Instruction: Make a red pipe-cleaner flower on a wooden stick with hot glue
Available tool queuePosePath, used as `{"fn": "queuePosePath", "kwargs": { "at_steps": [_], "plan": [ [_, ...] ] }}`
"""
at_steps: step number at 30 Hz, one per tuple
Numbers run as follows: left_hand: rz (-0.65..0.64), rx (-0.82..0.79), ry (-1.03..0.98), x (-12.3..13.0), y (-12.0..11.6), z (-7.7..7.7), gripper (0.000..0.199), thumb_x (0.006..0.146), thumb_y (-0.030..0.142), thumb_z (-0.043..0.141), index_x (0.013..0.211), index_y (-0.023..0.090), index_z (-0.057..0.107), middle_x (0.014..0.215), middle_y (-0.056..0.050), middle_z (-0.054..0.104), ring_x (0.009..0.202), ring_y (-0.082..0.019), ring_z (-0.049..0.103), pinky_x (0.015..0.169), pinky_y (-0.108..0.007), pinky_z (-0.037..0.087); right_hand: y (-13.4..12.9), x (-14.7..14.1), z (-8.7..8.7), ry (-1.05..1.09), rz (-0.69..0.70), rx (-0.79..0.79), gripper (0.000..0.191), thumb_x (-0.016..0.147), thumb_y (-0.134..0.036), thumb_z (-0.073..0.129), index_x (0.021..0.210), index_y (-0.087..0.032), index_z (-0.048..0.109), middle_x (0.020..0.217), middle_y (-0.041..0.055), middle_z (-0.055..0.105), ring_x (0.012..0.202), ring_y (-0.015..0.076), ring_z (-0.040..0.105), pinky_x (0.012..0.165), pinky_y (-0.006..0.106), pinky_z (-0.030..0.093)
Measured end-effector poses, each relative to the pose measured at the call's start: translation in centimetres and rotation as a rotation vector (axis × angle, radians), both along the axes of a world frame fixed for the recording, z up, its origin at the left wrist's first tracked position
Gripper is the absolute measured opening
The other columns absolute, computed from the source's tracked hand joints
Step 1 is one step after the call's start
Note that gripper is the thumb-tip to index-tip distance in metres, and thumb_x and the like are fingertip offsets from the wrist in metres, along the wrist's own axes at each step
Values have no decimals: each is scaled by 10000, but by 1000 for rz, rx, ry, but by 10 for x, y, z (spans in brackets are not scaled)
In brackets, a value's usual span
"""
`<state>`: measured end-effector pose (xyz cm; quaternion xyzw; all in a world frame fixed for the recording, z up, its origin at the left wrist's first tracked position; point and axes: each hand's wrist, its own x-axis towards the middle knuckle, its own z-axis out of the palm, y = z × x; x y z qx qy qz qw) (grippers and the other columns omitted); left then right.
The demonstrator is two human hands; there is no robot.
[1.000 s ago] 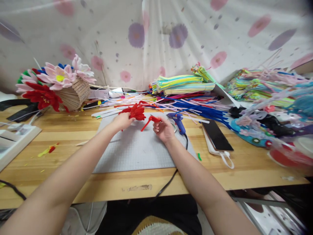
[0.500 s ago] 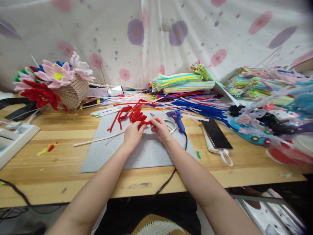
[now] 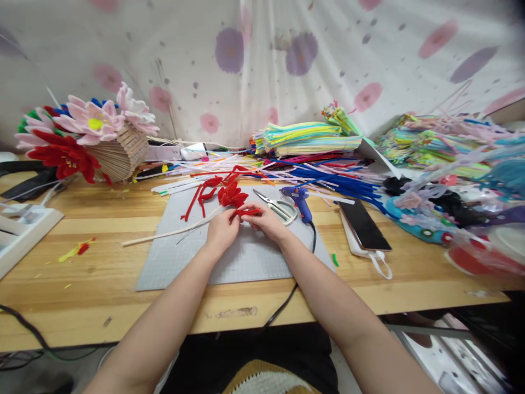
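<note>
Between my two hands is a red pipe cleaner piece [image 3: 251, 211], pinched from both sides. My left hand [image 3: 223, 227] grips its left end, fingers closed. Close against it, my right hand [image 3: 264, 220] is closed on the other part. Just beyond the fingertips a red pipe cleaner flower [image 3: 232, 195] lies on the grey cutting mat [image 3: 176, 262]. Left of the flower are loose red pipe cleaner pieces [image 3: 199, 200]. Scissors [image 3: 279, 208] with pale handles rest beyond my right hand. A long white stick [image 3: 164, 235] runs out to the left of my left hand.
A blue glue gun [image 3: 301, 203] with a black cord stands right of the scissors. Farther right lies a phone [image 3: 365, 225]. Pipe cleaner bundles [image 3: 307, 138] line the back. A basket of fuzzy flowers [image 3: 123, 150] sits back left, a white power strip [image 3: 28, 235] at the left edge.
My right hand has moved left and turned, coming up against my left hand at the red piece. The scissors now show more fully.
</note>
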<state>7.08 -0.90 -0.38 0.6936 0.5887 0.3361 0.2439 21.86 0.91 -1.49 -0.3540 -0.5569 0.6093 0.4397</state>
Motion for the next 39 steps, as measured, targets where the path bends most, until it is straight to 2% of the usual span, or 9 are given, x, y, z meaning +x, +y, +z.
{"fn": "queuePosePath", "kwargs": {
  "at_steps": [5, 8, 17, 23, 27, 30, 35, 39],
  "plan": [
    [-8, -39, -53, -3, 2, 0, 267, 784, 280, 470, 859, 182, 706, 699, -40, 674, 648, -167, 577, 599, -265, 383, -1, -3, -1, -73, -25, 30, 338, 619, -348, 722, 902, -192, 624, 636, -50, 566, 440, 33, 362, 419, 187, 274],
    [-5, -60, -55, -3, 2, 1, 259, 776, 283, 484, 852, 195, 716, 684, -29, 675, 658, -170, 578, 595, -263, 374, -2, -5, 0, -81, -62, 43, 321, 609, -348, 723, 869, -185, 631, 592, -56, 544, 426, 35, 352, 416, 192, 265],
    [-51, -4, 7, -6, 0, 9, 263, 805, 289, 463, 811, 205, 712, 719, -16, 688, 687, -157, 600, 613, -253, 386, -4, -11, 3, 57, -82, -29, 288, 613, -336, 713, 839, -173, 641, 534, -59, 516, 442, 50, 391, 431, 206, 273],
    [-121, 5, 168, -9, -1, 18, 263, 817, 287, 457, 846, 205, 705, 754, -29, 693, 720, -163, 609, 638, -258, 407, -3, -11, 4, 147, -90, -135, 302, 578, -356, 736, 773, -156, 623, 515, -61, 498, 433, 41, 385, 429, 206, 247],
    [-158, 42, 326, -11, -1, 18, 252, 817, 273, 456, 848, 208, 697, 792, -44, 694, 749, -175, 608, 651, -272, 400, -3, -8, 4, 131, -62, -180, 328, 564, -378, 748, 757, -155, 606, 518, -59, 506, 426, 41, 399, 427, 206, 244],
    [-165, 86, 371, -12, -2, 16, 255, 823, 275, 449, 871, 211, 691, 815, -50, 693, 772, -184, 605, 662, -279, 395, -3, -7, 5, 131, -48, -202, 352, 557, -381, 753, 784, -156, 604, 521, -61, 507, 431, 43, 404, 427, 204, 246],
    [-94, 81, 191, -10, -2, 13, 285, 808, 351, 475, 916, 189, 683, 839, -64, 688, 730, -175, 600, 651, -268, 409, -3, -6, 6, 131, -67, -219, 350, 566, -360, 752, 814, -166, 598, 534, -71, 485, 444, 41, 396, 423, 196, 257],
    [-27, 54, 91, -9, 0, 9, 269, 783, 373, 504, 849, 190, 689, 808, -56, 687, 713, -174, 600, 660, -268, 415, -2, -5, 4, 92, -44, -174, 333, 586, -350, 740, 825, -166, 598, 547, -70, 484, 460, 45, 410, 434, 192, 285]
  ]
}}
